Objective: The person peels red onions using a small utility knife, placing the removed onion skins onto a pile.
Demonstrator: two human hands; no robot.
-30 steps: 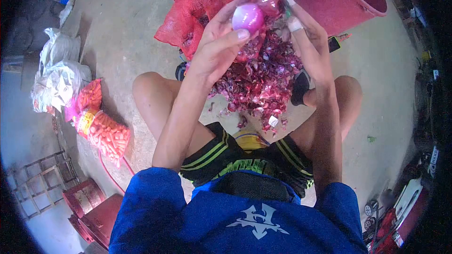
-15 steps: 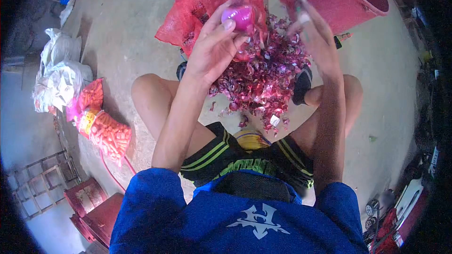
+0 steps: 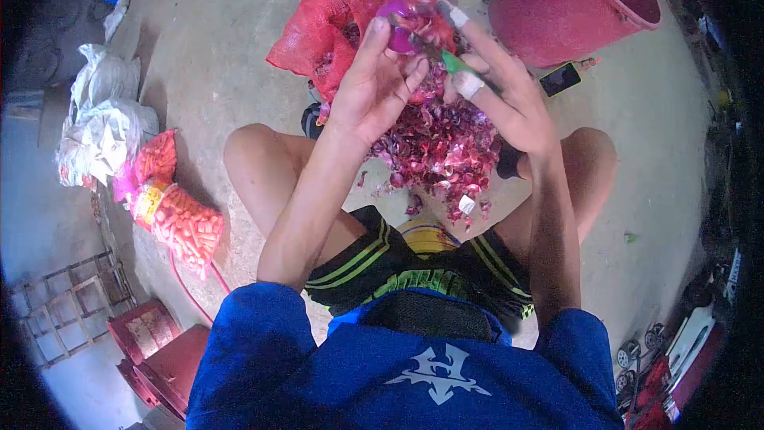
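My left hand point(image 3: 366, 99) is closed around a purple-red onion point(image 3: 402, 40), held up above the floor. My right hand point(image 3: 509, 103), with white wraps on its fingers, grips a small knife by its green handle point(image 3: 455, 64); the blade points at the onion and is partly blurred. Loose reddish skin shows between the two hands. Below them lies a heap of onion peelings point(image 3: 438, 143), between my legs. Just beyond my left hand rests a red mesh sack point(image 3: 342, 4), slumped on the floor.
A large pink-red tub point(image 3: 549, 24) stands at the far right, with a phone point(image 3: 561, 78) on the floor near it. To the left are a bag of orange carrot-like pieces point(image 3: 187, 219) and white sacks point(image 3: 107, 131). Red containers point(image 3: 147, 334) stand at the lower left.
My right hand has swung left from beside the tub to the onion, bringing the knife against or close to it. The phone is now uncovered. My left hand still holds the onion.
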